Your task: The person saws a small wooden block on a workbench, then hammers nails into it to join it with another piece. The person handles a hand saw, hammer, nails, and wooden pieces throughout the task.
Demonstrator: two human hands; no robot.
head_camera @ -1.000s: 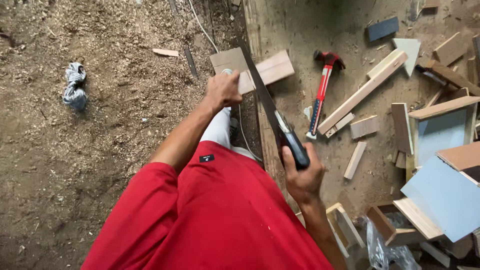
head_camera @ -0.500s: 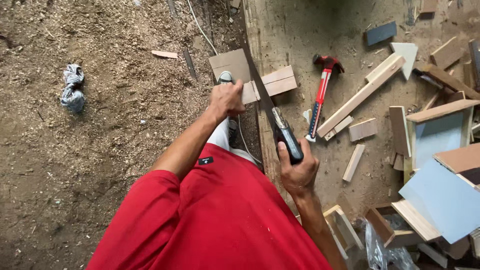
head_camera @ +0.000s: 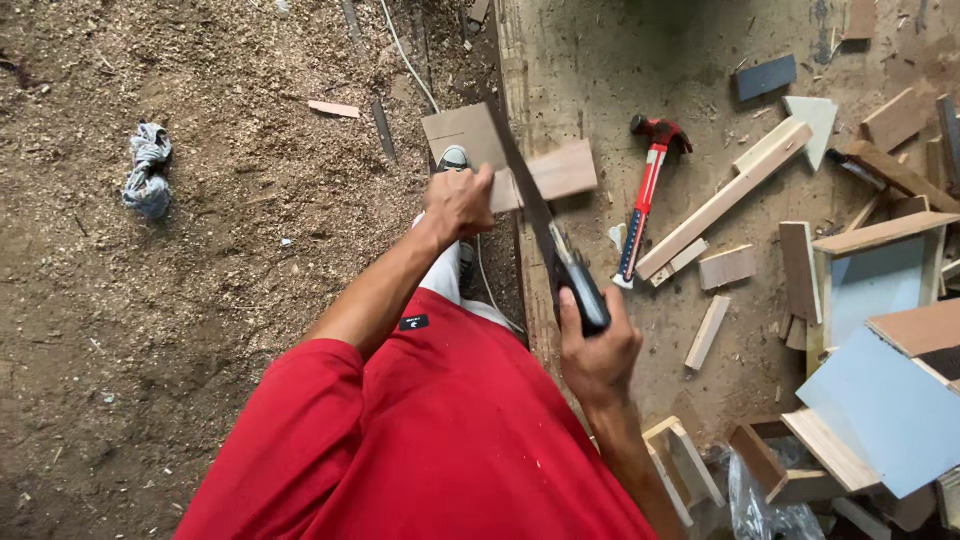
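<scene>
From the head camera, looking straight down, the left hand is clamped over a flat wooden board, fingers wrapped on its near edge, pinning it where the sawdust-covered ground meets the left edge of the workbench. The right hand is closed in a full fist around the black handle of a handsaw, whose dark blade runs up across the board just beside the left fingers. A red-handled hammer lies on the workbench near the saw, among scattered wood offcuts and pale blue panels; a crumpled rag lies well apart on the ground. The risk I see: the blade passes close to the holding fingers, so a jump or slip could reach them, and the board's overhanging end could shift under pressure.
</scene>
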